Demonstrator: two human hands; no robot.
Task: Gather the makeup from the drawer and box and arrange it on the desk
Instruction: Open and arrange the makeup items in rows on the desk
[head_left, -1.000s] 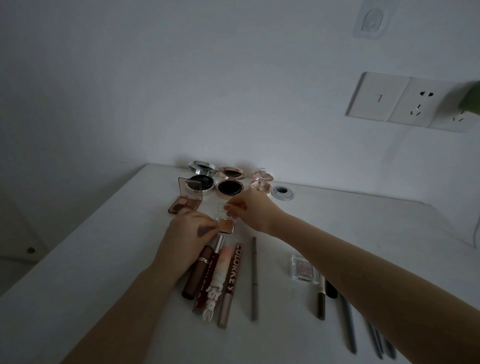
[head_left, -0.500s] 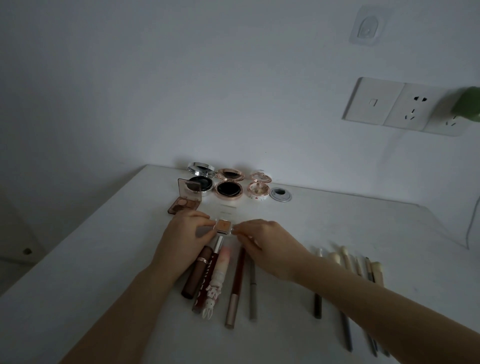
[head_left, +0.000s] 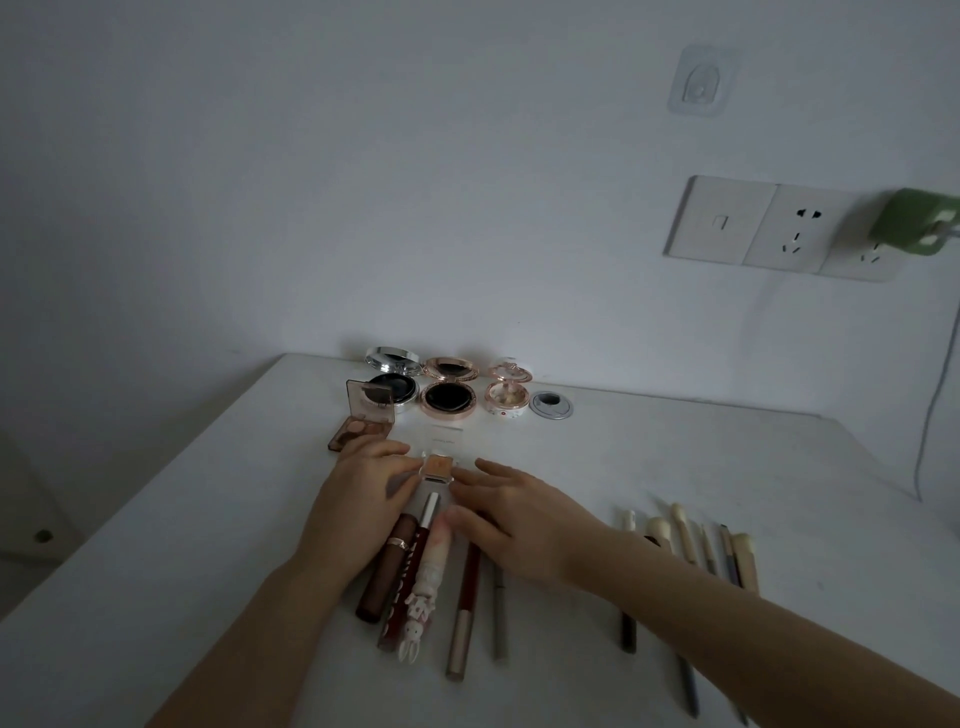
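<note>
A small clear blush pot (head_left: 436, 466) with an orange pan sits on the white counter (head_left: 156, 519) between both hands. The left hand (head_left: 363, 499) pinches its left side; the right hand (head_left: 514, 519), fingers loosely spread, touches its right side. Lip gloss tubes (head_left: 410, 577) lie beneath the hands.

We cannot read the print on the clear lid (head_left: 447, 435) at centre frame, our right forearm (head_left: 753, 634) hides the brush handles (head_left: 696, 545) at lower right, green plug (head_left: 917, 221) cut off by the right edge, our left hand (head_left: 358, 499) covers the tube tops.
</note>
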